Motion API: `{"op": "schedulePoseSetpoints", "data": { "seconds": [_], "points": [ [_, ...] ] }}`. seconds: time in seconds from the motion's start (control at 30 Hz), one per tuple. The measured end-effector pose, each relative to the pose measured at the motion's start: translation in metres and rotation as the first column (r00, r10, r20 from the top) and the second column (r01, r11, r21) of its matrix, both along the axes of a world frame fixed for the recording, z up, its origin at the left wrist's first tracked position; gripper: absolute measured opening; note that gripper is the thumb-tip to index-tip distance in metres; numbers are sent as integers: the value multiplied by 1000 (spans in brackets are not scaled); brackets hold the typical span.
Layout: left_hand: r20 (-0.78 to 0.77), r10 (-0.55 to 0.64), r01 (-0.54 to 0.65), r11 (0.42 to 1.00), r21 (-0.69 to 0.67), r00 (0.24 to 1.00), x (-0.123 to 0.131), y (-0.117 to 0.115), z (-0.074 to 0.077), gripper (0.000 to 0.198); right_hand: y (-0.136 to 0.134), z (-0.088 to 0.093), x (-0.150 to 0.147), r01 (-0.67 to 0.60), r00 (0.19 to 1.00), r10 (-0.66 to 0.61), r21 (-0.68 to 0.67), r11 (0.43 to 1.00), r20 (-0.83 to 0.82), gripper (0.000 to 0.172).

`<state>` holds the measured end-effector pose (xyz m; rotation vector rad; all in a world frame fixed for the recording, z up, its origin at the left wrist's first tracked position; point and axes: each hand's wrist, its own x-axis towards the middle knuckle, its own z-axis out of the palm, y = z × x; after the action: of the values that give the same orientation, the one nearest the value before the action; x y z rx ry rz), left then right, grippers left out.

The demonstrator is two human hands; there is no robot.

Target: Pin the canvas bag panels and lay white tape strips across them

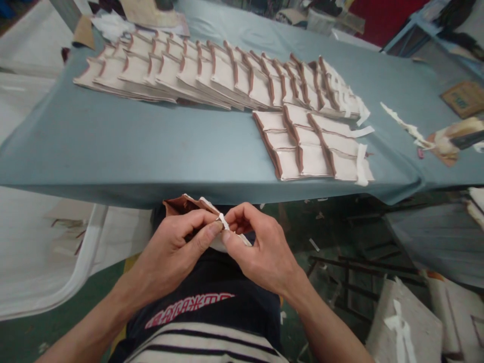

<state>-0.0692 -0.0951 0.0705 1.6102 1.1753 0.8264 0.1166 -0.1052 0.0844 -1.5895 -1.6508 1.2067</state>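
Note:
Over my lap I hold a brown and off-white fabric piece (177, 205) with a white strip (224, 221) at its edge. My left hand (177, 247) pinches the piece beside the strip, thumb against the forefinger. My right hand (260, 247) has its thumb and fingers closed at the strip, close to the left thumb. Much of the piece is hidden behind my hands. On the table in front lies a flat off-white panel with brown-edged pockets (313, 151), white strips at its right end.
A long row of overlapping similar panels (170, 70) runs across the blue-covered table (113, 141). A tape dispenser-like object (459, 136) and a cardboard piece (465, 98) sit at the right. A white bin (91, 257) stands at left; off-white boxes (408, 322) are at lower right.

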Motion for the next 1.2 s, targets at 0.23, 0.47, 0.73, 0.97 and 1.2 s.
{"op": "schedulePoseSetpoints", "data": {
  "seconds": [0.23, 0.47, 0.73, 0.97, 1.2],
  "points": [
    [36, 125, -125, 992, 1, 992, 10, -13, -5, 37, -5, -7, -11, 41, 990, -51, -77, 996, -134, 13],
    [53, 43, -31, 978, -205, 998, 1, -13, -8, 25, -10, -9, -5, 33, 978, -65, -162, 986, -199, 12],
    [-6, 107, -107, 985, -134, 994, 10, -22, -12, 31, -7, -18, -4, 0, 895, -122, -274, 962, -428, 18],
    [-49, 115, -119, 989, -83, 992, 11, -20, -14, 36, -11, -23, -9, 38, 855, -176, -280, 959, -487, 24],
    [-137, 201, -215, 972, -94, 970, 8, -28, -20, 43, -16, -22, -12, 80, 859, -231, -326, 942, -457, 18]
  ]
}}
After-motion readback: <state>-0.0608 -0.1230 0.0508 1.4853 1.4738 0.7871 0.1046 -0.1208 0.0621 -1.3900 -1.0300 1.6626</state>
